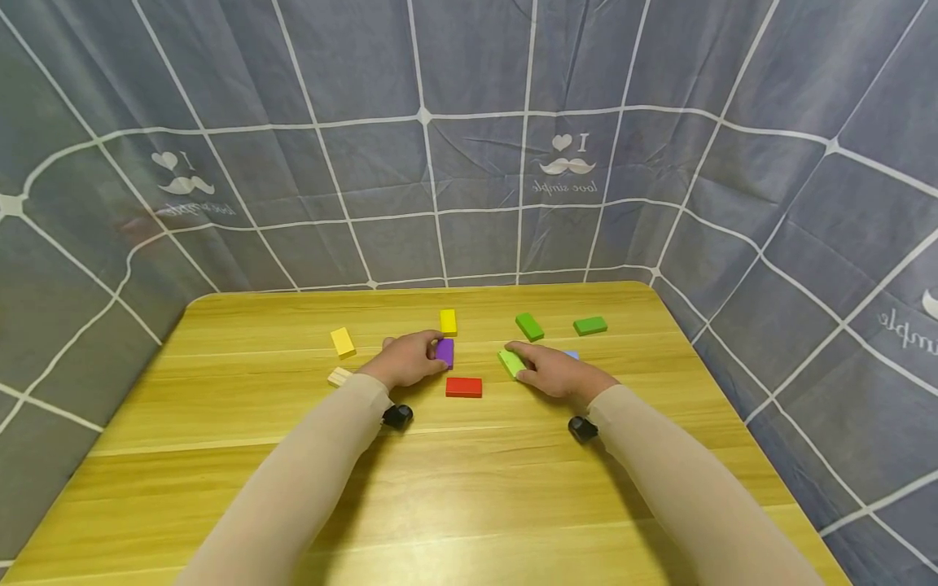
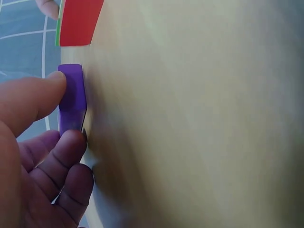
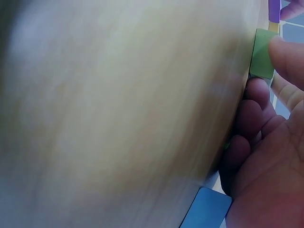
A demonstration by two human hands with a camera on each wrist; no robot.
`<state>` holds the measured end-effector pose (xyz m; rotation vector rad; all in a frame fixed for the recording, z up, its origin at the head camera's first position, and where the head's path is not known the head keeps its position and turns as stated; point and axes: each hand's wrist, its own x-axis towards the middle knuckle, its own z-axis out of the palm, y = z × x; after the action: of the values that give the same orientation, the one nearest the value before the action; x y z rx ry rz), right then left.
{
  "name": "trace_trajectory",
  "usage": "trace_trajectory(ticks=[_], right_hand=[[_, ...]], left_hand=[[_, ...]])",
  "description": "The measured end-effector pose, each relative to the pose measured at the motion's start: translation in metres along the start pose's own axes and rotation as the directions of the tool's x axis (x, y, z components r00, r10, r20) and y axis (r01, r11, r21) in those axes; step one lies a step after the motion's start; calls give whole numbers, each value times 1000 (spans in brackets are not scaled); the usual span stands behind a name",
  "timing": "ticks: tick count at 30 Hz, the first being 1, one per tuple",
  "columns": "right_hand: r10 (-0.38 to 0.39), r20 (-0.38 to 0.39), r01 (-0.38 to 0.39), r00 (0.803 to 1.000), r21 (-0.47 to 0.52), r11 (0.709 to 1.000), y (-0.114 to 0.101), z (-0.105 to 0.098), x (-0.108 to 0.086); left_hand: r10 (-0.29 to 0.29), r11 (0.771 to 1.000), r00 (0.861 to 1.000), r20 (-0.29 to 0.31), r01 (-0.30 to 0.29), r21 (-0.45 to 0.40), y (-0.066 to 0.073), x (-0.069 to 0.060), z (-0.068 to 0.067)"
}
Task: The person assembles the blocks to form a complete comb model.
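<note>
My left hand (image 1: 408,358) pinches a purple block (image 1: 444,353) by its ends, thumb at the near end and fingers at the far one. In the left wrist view, that purple block (image 2: 71,97) stands between thumb and fingertips, close to the tabletop. A light green block (image 1: 510,363) is held by my right hand (image 1: 560,372); the right wrist view has the thumb on one side of this light green block (image 3: 262,54) and the fingers at its end. Between the hands, toward me, lies a red block (image 1: 464,387). Beside the right hand, a blue block (image 3: 207,209) is partly hidden.
Beyond the hands lie a yellow block (image 1: 449,322) and two darker green blocks, one nearer the middle (image 1: 529,326) and one farther right (image 1: 589,325). An orange-yellow block (image 1: 342,343) and a pale wooden block (image 1: 339,376) are at left. Grey curtains (image 1: 476,163) enclose the wooden table (image 1: 454,488).
</note>
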<state>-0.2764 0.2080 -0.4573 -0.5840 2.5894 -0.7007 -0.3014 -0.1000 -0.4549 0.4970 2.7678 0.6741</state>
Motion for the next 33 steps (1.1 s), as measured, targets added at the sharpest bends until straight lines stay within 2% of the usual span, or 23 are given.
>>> trace_trajectory(ticks=[11,33], right_hand=[[3,-6,-3,1000,-18,1000,-2,0,-1],[5,-3,-5,1000,-10,1000,1,1,1]], left_hand=[[-10,1000,999,-35,10,5,6,3,3],[-28,999,999,-29,29,25,3,12,2]])
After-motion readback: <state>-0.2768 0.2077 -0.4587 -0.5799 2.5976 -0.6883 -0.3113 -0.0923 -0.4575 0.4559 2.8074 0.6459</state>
